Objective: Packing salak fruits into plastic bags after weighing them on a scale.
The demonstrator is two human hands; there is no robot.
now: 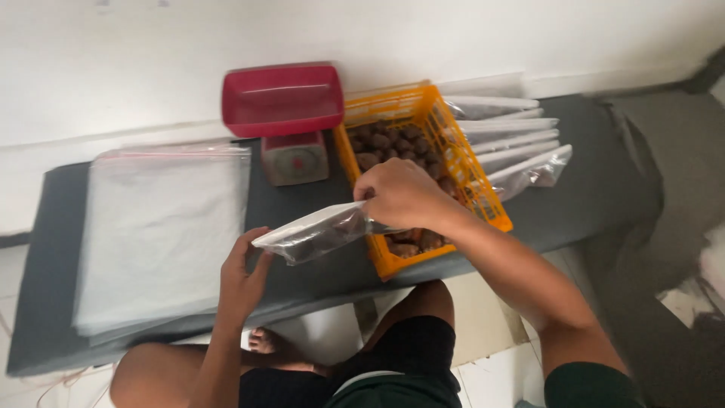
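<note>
My right hand point(404, 195) pinches the top end of a clear plastic zip bag point(317, 236) holding a few dark brown fruits, above the front part of an orange plastic crate point(461, 162). My left hand point(243, 276) touches the bag's lower left end with its fingers spread. The crate holds several dark brown fruits point(385, 143) and sits on a dark grey low table point(604, 189).
A kitchen scale with a red tray point(283, 98) stands behind the bag, left of the crate. A stack of clear empty bags point(158, 227) lies on the left; several filled bags point(513, 140) lie in a row at the right. My knees are under the table's front edge.
</note>
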